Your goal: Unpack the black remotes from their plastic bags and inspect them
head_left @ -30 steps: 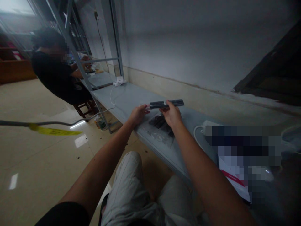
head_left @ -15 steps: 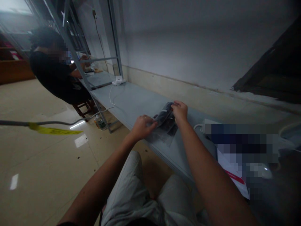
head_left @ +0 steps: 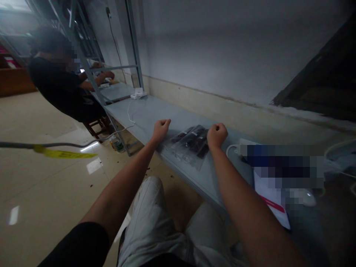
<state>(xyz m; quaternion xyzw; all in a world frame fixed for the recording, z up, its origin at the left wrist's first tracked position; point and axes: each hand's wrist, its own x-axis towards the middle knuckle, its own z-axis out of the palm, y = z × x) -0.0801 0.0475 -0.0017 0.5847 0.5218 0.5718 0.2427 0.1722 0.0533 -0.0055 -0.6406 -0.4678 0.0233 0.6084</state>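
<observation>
Clear plastic bags (head_left: 191,142) with dark folded contents lie flat on the grey table between my hands. What the dark contents are, I cannot make out. My left hand (head_left: 161,130) is closed in a fist to the left of the bags, with nothing seen in it. Curled into a fist as well, my right hand (head_left: 217,134) rests at the bags' right edge and shows nothing in its fingers.
On the right lie a white sheet with a red stripe (head_left: 271,202) and blurred items. A white plug (head_left: 138,93) with a cable sits at the table's (head_left: 164,107) far end. Left, a person in black (head_left: 58,85) sits beyond a metal frame; a bottle (head_left: 116,144) stands on the floor.
Both hands have let go of the dark bagged item, which now lies flat on the table. My left hand has moved left and away; both hands have closed into fists.
</observation>
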